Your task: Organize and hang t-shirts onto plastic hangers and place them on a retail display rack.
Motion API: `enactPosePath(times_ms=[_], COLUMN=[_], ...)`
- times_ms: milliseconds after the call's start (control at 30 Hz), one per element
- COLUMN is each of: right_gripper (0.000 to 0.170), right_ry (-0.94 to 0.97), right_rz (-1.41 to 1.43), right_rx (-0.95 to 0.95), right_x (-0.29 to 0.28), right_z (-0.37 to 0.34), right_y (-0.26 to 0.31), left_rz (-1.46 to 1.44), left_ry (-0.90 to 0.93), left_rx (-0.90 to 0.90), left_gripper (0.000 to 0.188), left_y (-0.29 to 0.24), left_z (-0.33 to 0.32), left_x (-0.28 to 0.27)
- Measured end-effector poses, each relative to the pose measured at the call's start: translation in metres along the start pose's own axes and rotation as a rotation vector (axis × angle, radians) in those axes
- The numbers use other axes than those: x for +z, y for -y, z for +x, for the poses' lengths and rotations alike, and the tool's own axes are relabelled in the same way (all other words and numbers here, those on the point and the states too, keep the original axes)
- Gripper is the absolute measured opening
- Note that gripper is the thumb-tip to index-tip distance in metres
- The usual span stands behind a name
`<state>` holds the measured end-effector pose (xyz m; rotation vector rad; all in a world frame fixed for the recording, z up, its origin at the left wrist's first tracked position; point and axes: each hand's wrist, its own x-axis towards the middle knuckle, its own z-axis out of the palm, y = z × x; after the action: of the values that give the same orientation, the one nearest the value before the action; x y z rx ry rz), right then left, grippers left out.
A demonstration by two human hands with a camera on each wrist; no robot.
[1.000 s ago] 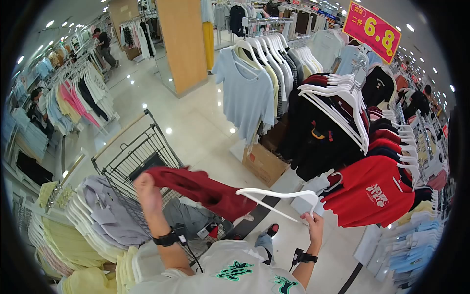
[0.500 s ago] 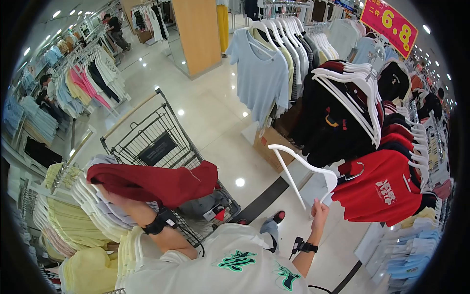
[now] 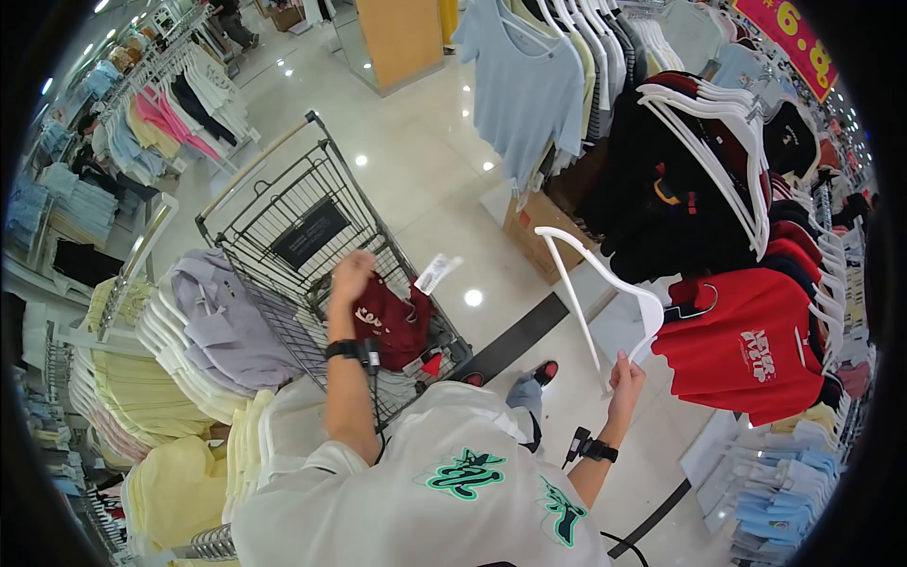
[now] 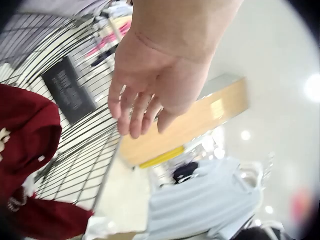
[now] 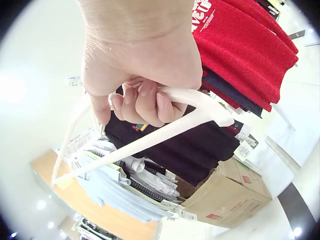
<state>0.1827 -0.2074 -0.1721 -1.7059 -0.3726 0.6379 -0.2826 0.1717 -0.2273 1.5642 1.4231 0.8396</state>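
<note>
The dark red garment (image 3: pixel 392 317) lies crumpled in the shopping cart (image 3: pixel 326 151), its white tag (image 3: pixel 436 273) sticking out at one side. Just above it is my left hand (image 3: pixel 351 279); in the left wrist view that hand (image 4: pixel 155 82) has its fingers loosely extended, holding nothing, with the garment (image 4: pixel 27 135) apart from it. My right hand (image 3: pixel 624 378) grips a bare white hanger (image 3: pixel 619 283) by one end. The right wrist view shows the fingers of this hand (image 5: pixel 145 75) curled round the hanger (image 5: pixel 140 145).
Racks hold a bright red shirt (image 3: pixel 746 345), black garments (image 3: pixel 642 189) and a light blue shirt (image 3: pixel 520 90) on the right and ahead. A cardboard box (image 3: pixel 537 231) stands under them. Lilac (image 3: pixel 227 321) and yellow garments (image 3: pixel 175 491) hang at the left, beside the cart.
The dark red garment has gone from my left arm and hand down into the cart, and my left hand has let go of it. My right hand still holds the hanger.
</note>
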Motion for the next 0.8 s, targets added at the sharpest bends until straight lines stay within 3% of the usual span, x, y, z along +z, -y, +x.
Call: enactPosePath(times_ms=[33, 67, 100, 133, 167, 200, 233, 300, 433, 500, 667, 800], right_gripper=[0.053, 0.054, 0.054, 0.054, 0.054, 0.054, 0.054, 0.054, 0.052, 0.052, 0.051, 0.051], right_ry=[-0.003, -0.009, -0.008, -0.012, -0.017, -0.017, -0.021, -0.023, -0.036, -0.039, -0.007, 0.021], right_rz=[-0.015, -0.028, -0.021, -0.04, -0.059, -0.06, -0.071, -0.084, -0.067, -0.067, -0.093, -0.138], right_rx=[0.001, -0.001, -0.002, 0.001, 0.004, 0.006, 0.01, 0.017, 0.049, 0.069, 0.025, 0.003], right_x=[0.0, 0.001, 0.002, 0.0, -0.002, -0.003, -0.005, -0.008, -0.009, -0.01, 0.0, 0.01], right_z=[0.0, 0.002, 0.003, 0.002, 0.002, 0.001, 0.0, -0.001, 0.0, 0.0, 0.006, 0.008], right_y=[0.001, 0.003, 0.004, 0.004, 0.004, 0.004, 0.004, 0.002, -0.002, -0.004, -0.004, -0.001], left_rz=[0.172, 0.236, 0.203, 0.146, -0.013, -0.106, -0.2, -0.399, -0.424, -0.507, -0.594, -0.66], left_ry=[0.162, 0.32, 0.303, 0.447, 0.465, 0.412, 0.37, 0.421, 0.39, 0.213, 0.095, 0.029], left_rx=[-0.099, -0.056, -0.049, -0.078, -0.071, -0.083, -0.442, -0.669, -0.725, -0.673, -0.677, -0.678], left_gripper=[0.031, 0.039, 0.047, 0.054, 0.059, 0.064, 0.071, 0.084, 0.08, 0.074, 0.039, 0.032], left_y=[0.044, 0.058, 0.109, 0.091, 0.127, 0.1, 0.08, 0.098, 0.091, 0.091, 0.107, 0.127], left_z=[0.004, -0.002, -0.008, -0.023, -0.028, -0.052, -0.072, -0.086, -0.101, -0.102, -0.088, -0.084], left_x=[0.025, 0.044, 0.081, 0.096, 0.123, 0.138, 0.148, 0.163, 0.155, 0.148, 0.123, 0.117])
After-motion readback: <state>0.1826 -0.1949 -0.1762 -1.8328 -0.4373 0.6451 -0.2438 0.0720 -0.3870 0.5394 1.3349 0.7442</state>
